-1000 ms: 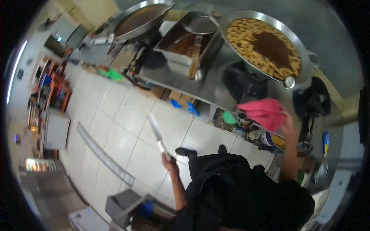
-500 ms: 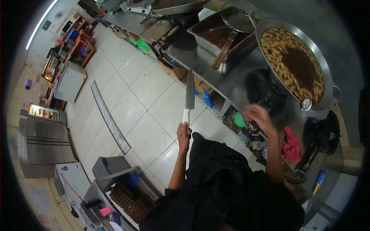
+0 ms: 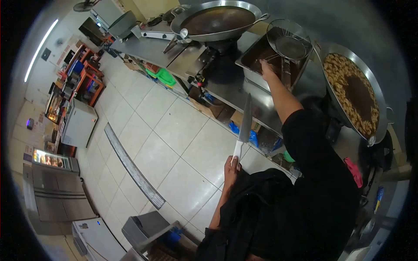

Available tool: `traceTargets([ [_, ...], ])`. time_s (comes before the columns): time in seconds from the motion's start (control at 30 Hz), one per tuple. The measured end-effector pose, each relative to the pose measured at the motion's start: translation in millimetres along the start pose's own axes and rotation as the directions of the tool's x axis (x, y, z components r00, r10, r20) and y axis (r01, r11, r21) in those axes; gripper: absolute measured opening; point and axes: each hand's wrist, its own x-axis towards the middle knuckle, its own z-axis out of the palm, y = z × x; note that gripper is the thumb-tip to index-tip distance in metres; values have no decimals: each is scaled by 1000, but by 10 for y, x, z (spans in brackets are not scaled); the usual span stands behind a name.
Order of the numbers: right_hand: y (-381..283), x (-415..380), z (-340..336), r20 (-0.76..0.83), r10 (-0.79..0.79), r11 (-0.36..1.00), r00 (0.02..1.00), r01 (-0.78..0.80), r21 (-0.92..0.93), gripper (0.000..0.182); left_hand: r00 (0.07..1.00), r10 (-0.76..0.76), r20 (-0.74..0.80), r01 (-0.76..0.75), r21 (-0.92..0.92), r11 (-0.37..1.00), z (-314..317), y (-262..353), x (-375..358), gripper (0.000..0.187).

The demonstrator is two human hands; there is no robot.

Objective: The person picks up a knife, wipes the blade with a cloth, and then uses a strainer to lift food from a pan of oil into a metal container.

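My left hand [image 3: 232,168] is wrapped round the white handle of a large knife [image 3: 246,124], its blade pointing up and away over the floor's edge by the counter. My right hand [image 3: 267,69] reaches over the rectangular metal tray [image 3: 254,81] of dark liquid. Thin wires show beside its fingers, but its grip is too small to make out. Right of this hand, a round strainer [image 3: 291,47] with a worn handle lies across the tray. A wide pan [image 3: 379,78] of browned pieces in dark oil stands farther right.
Another wide pan [image 3: 257,32] of dark liquid sits on a burner at the back. A pink cloth [image 3: 353,172] lies at the right. Below the counter [image 3: 217,78] are a green container [image 3: 166,77] and blue plastic. A grey bin [image 3: 146,228] stands at the lower left.
My right hand has moved up and forward from beside the burner to the tray. My left hand still holds the knife, now farther right in view. The view has shifted, showing more of the back pan.
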Motion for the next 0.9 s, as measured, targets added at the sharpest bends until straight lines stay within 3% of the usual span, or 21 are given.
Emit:
traceTargets([
  [0.03, -156, -332, 36, 6, 34, 984, 999, -34, 173, 41, 1000, -5, 27, 5, -13, 1000, -102, -29, 127, 30],
  [0.13, -323, -385, 5, 177, 196, 873, 965, -254, 416, 20, 995, -75, 72, 75, -3, 997, -284, -21, 377, 31],
  [0.2, -183, -111, -97, 245, 113, 837, 963, -225, 499, 6, 991, -102, 85, 106, -42, 993, -403, -125, 636, 32],
  [0.23, -141, 0, -138, 258, 47, 821, 965, -184, 541, 7, 997, -17, 70, 16, 7, 1000, -448, -262, 784, 30],
  [0.3, -246, -244, -163, 309, -84, 815, 947, -114, 568, 16, 995, -69, 72, 74, -64, 995, -368, -192, 909, 29],
  [0.4, -524, -995, -417, 305, -5, 841, 952, -161, 516, 16, 990, -84, 112, 96, -105, 990, -285, -163, 1170, 27],
  [0.53, -617, -1550, -1173, 391, 103, 977, 914, -168, 134, 12, 993, -53, 106, 58, -41, 997, -94, -270, 1583, 30],
  [0.57, -767, -1860, -1239, 244, 129, 992, 961, -126, -30, 11, 994, -53, 96, 54, -13, 998, -66, -289, 1656, 29],
  [0.6, -826, -1972, -1448, 280, 111, 972, 954, -46, -228, 11, 994, -51, 95, 50, 15, 999, -32, -332, 1726, 29],
  [0.67, -1087, -2312, -1804, 314, 108, 916, 943, 28, -400, 18, 981, -73, 180, 71, 17, 997, -20, -363, 1822, 26],
  [0.8, -1553, -3035, -2261, 296, -232, 610, 927, 375, -698, 21, 966, -49, 255, 19, 118, 993, 9, -474, 2030, 24],
  [0.87, -1623, -3234, -2471, 316, -411, 352, 855, 468, -810, 20, 950, -30, 311, -9, 124, 992, 20, -476, 2048, 23],
  [0.9, -1689, -3346, -2532, 273, -487, 321, 830, 460, -828, 21, 945, -40, 325, -6, 138, 990, 31, -494, 2070, 23],
])
